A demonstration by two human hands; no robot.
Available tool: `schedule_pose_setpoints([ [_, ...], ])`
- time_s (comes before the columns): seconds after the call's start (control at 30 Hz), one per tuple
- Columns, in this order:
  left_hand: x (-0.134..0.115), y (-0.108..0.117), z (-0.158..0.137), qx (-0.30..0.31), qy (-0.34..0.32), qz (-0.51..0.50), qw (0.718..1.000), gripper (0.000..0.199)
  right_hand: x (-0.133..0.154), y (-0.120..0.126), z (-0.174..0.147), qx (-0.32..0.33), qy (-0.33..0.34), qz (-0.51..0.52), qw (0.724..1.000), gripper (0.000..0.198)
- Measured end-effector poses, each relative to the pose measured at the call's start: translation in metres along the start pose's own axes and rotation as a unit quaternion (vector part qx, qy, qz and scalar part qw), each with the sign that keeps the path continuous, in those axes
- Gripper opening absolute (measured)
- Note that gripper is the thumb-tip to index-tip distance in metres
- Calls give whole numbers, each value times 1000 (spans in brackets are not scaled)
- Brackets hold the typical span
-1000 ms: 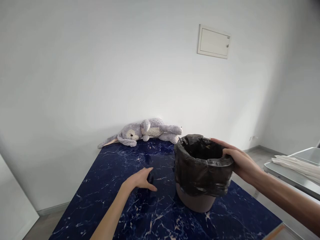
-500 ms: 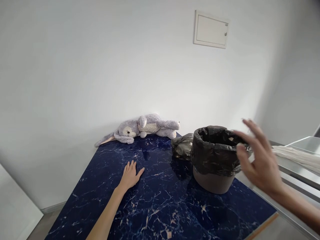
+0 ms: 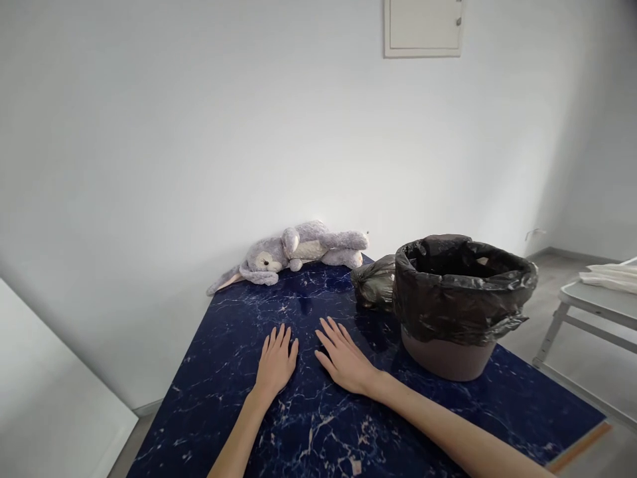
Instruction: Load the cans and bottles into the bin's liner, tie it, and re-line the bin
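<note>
My left hand (image 3: 277, 362) lies flat on the dark blue marble-patterned table (image 3: 229, 345), fingers stretched out and nothing in them. Beside it, to the right, my right hand (image 3: 346, 358) also rests palm down with its fingers spread, holding nothing. A brownish bin (image 3: 448, 352) stands on the table to the right of my right hand. Its black bin liner (image 3: 458, 302) is folded down over the rim. Against the bin's left side sits a tied, filled black plastic bag (image 3: 375, 282).
A grey plush rabbit (image 3: 298, 251) lies on its side at the table's far edge by the wall. On the right, white cloth or sheeting (image 3: 610, 275) lies on a grey metal-framed stand (image 3: 592, 299). A white panel (image 3: 54, 392) is at lower left.
My right hand has moved left and down from beside the bin's rim onto the table. My left hand stays flat. The camera view has shifted slightly downward.
</note>
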State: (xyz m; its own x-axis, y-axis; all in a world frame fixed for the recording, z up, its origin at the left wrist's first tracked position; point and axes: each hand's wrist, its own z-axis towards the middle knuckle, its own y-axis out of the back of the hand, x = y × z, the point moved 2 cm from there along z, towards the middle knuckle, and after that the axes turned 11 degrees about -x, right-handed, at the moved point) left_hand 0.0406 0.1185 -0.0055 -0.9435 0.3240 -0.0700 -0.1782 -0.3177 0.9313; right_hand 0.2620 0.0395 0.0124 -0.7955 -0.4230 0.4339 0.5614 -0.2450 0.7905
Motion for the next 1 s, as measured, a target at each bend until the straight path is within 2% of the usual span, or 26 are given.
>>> schedule_pose_setpoints([
  [0.1,0,-1,-2,-1,-3,3,1000,70,-11,-24,21,9,-40,-1,999,78],
  [0.2,0,-3,-1,-6,0,-1,1000,70,-17,-31,23,17,-50,-4,999,82],
  [0.43,0,-5,-1,-19,0,-12,1000,67,-23,-25,16,30,-46,-10,998,78],
  [1.0,5,-9,2,-47,-15,-17,999,59,-23,-23,14,10,-43,-20,999,70],
])
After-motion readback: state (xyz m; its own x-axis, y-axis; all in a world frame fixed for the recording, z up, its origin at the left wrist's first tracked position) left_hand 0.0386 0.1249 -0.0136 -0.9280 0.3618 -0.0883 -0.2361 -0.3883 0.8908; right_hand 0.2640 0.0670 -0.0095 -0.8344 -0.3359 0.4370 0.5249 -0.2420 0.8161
